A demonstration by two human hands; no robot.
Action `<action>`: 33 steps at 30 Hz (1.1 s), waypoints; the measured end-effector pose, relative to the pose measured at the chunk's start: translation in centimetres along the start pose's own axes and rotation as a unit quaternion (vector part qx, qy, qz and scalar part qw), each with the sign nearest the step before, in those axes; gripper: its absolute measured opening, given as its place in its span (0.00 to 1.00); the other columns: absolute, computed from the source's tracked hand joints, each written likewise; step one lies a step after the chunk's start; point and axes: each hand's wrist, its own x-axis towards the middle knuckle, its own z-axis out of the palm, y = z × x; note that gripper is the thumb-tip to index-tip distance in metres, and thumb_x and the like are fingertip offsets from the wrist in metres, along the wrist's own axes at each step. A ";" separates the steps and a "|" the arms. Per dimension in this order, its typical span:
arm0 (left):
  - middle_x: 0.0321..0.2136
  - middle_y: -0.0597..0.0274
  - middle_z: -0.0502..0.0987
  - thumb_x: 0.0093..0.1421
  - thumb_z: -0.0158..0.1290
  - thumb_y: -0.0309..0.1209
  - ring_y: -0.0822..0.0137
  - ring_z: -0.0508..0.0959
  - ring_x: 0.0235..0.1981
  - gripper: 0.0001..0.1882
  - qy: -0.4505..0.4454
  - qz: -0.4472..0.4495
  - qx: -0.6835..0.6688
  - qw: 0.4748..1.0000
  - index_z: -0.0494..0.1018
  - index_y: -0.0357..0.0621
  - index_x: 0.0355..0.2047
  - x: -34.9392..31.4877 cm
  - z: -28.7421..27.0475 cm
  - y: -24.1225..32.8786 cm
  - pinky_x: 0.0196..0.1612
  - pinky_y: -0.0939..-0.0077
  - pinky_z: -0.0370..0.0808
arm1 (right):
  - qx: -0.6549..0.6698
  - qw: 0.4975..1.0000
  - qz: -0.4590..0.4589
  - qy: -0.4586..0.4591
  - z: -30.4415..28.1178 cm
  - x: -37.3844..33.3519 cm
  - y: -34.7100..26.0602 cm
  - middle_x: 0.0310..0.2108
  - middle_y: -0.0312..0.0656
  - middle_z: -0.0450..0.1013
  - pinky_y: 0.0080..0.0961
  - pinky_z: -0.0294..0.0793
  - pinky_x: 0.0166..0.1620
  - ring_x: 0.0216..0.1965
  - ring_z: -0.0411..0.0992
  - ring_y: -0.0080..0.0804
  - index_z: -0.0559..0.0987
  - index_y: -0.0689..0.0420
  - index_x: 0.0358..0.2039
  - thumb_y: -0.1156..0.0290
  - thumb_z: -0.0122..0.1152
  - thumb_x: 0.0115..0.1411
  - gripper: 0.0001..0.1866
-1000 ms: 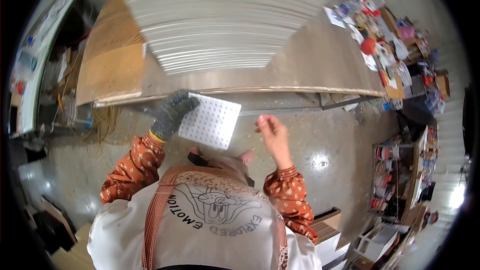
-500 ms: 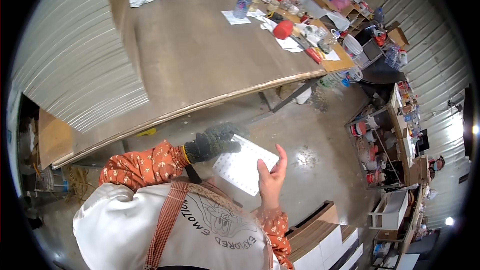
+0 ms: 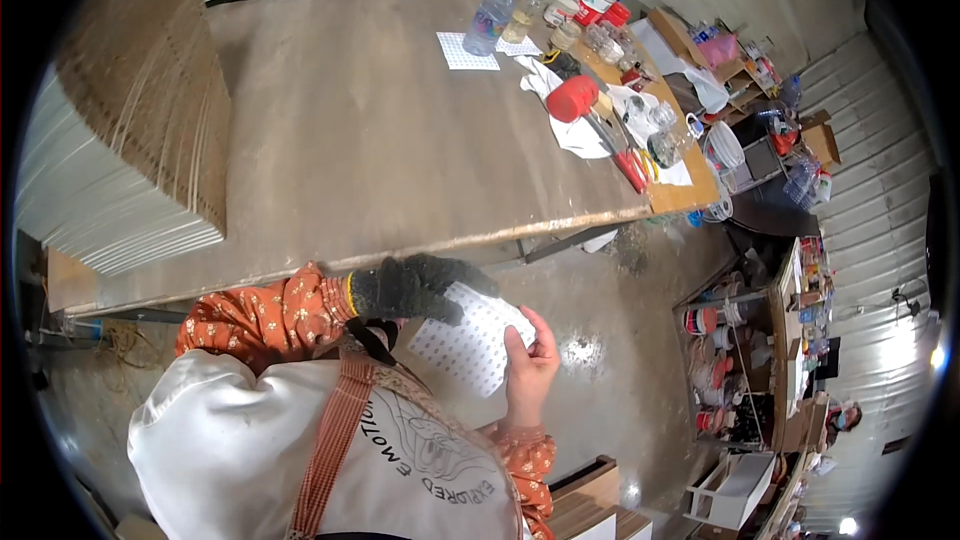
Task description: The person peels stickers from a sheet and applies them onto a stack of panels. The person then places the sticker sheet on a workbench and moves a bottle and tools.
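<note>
In front of my chest I hold a white sheet [image 3: 465,348] printed with rows of small grey dots. My left hand [image 3: 415,288], in a dark knit glove, is closed on its upper left edge. My bare right hand [image 3: 532,365] pinches the right edge between thumb and fingers. The sheet is tilted, its lower corner hanging free. Just beyond my left hand runs the front edge of a brown worktable [image 3: 400,140]. A similar dotted sheet [image 3: 466,52] lies on that table, partly beneath a clear plastic bottle [image 3: 490,20].
A tall stack of white-edged panels [image 3: 130,180] stands at the table's left. Toward the right end lie a red-headed mallet [image 3: 573,98], red-handled pliers [image 3: 630,170], jars and cloths. Shelving [image 3: 740,350] stands farther right; wood-grain panels [image 3: 585,500] are low beside me.
My view has shifted, and the table looks nearer. Both hands still hold the sheet; its dotted face shows more fully, and my right fingers have curled closer around its edge.
</note>
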 end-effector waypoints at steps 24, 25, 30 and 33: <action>0.39 0.56 0.75 0.53 0.50 0.19 0.70 0.74 0.40 0.11 0.559 0.122 0.117 0.812 0.74 0.36 0.38 10.1 -15.1 2.7 0.43 0.79 0.72 | -0.114 0.929 -0.146 -0.321 10.7 38.7 -3.1 0.33 0.37 0.72 0.14 0.67 0.30 0.27 0.68 0.16 0.66 0.61 0.49 0.79 0.54 0.53 0.21; 0.40 0.55 0.75 0.54 0.50 0.20 0.70 0.74 0.40 0.11 0.570 0.130 0.101 0.805 0.74 0.36 0.39 9.9 -15.8 2.0 0.44 0.79 0.71 | -0.135 0.933 -0.091 -0.321 11.5 40.7 -5.2 0.28 0.34 0.71 0.13 0.65 0.27 0.24 0.66 0.14 0.66 0.61 0.49 0.78 0.55 0.53 0.21; 0.42 0.56 0.74 0.54 0.50 0.21 0.69 0.72 0.44 0.14 0.621 0.069 0.077 0.777 0.72 0.37 0.42 11.1 -17.0 1.6 0.47 0.77 0.69 | -0.154 0.924 -0.189 -0.295 13.7 49.5 -11.1 0.30 0.34 0.69 0.14 0.66 0.30 0.25 0.63 0.16 0.69 0.63 0.45 0.75 0.56 0.54 0.17; 0.47 0.57 0.71 0.56 0.49 0.22 0.69 0.70 0.48 0.16 0.597 0.086 0.017 0.797 0.68 0.38 0.46 11.8 -17.5 1.0 0.49 0.76 0.68 | -0.187 0.884 -0.297 -0.309 16.4 51.9 -12.4 0.36 0.40 0.70 0.17 0.68 0.33 0.30 0.67 0.21 0.67 0.61 0.48 0.72 0.58 0.52 0.22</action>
